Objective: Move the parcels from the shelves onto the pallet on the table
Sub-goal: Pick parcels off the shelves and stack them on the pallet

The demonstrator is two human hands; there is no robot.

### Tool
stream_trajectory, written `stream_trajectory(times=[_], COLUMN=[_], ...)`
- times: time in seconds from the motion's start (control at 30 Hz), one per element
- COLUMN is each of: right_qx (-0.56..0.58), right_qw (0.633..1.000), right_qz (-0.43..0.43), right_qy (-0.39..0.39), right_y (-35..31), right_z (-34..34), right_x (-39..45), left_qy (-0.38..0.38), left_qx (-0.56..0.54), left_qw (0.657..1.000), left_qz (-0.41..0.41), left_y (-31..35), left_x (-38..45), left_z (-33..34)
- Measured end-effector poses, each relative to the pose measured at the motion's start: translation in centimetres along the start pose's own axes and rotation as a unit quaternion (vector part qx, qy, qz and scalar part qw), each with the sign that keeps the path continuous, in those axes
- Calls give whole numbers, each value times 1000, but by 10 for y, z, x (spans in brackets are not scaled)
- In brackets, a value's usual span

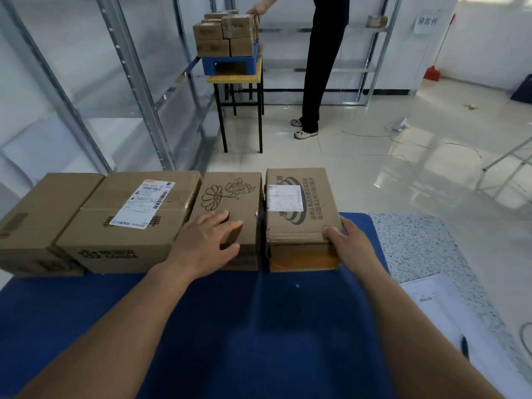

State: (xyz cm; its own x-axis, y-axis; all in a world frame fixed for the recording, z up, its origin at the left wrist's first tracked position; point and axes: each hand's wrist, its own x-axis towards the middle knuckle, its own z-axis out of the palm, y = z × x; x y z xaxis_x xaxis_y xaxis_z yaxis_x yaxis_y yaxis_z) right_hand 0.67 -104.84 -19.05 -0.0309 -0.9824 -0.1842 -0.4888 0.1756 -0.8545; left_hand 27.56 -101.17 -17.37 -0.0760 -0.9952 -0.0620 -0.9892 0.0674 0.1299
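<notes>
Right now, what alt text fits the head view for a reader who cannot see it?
Two bare hands rest on parcels in a row on a blue pallet: the left hand lies flat on the flower-printed box, and the right hand grips the near right corner of the labelled box. Another person stacks boxes behind.

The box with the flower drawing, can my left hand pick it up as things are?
Probably not alone: the left hand lies flat on the flower-drawing box, wedged between two neighbouring boxes.

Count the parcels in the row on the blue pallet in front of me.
4, left to right: plain box, labelled box, flower-print box under the left hand, and box gripped by the right hand.
</notes>
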Motion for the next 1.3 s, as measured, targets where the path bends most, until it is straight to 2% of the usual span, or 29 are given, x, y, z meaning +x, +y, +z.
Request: stream_trajectory(times=[0.2,0.57,0.67,0.73,0.8,0.9,0.97,1.03,1.17,1.3], right_qx=[-1,-27,-53,-83,-137,-174,-168,-165,-168,-160], right_qw=[1000,998,997,996,987,949,926,918,913,906], right_qz=[8,-2,0,-8,-48,-209,-302,-343,-371,-392], right_qy=[-15,-50,-53,-14,62,160,152,108,31,-13], right_y=[0,-4,-4,-4,-6,-17,-19,-17,-4,1], right_z=[4,2,0,0,5,23,43,62,95,121], right_x=[0,-3,-2,-4,-16,-48,-66,-81,-105,-128], left_qy=[-14,-13,12,59,118,203,240,259,265,272], left_qx=[1,-1,-34,-80,-136,-214,-255,-270,-248,-242], left_qw=[1000,1000,999,995,982,951,930,918,916,902], left_qz=[23,18,-2,-27,-55,-88,-113,-130,-173,-232], left_y=[-17,-18,-11,-2,8,27,36,41,34,23], left_x=[2,4,-1,-9,-22,-49,-74,-100,-148,-191], left_z=[0,0,2,4,6,12,23,36,56,66])
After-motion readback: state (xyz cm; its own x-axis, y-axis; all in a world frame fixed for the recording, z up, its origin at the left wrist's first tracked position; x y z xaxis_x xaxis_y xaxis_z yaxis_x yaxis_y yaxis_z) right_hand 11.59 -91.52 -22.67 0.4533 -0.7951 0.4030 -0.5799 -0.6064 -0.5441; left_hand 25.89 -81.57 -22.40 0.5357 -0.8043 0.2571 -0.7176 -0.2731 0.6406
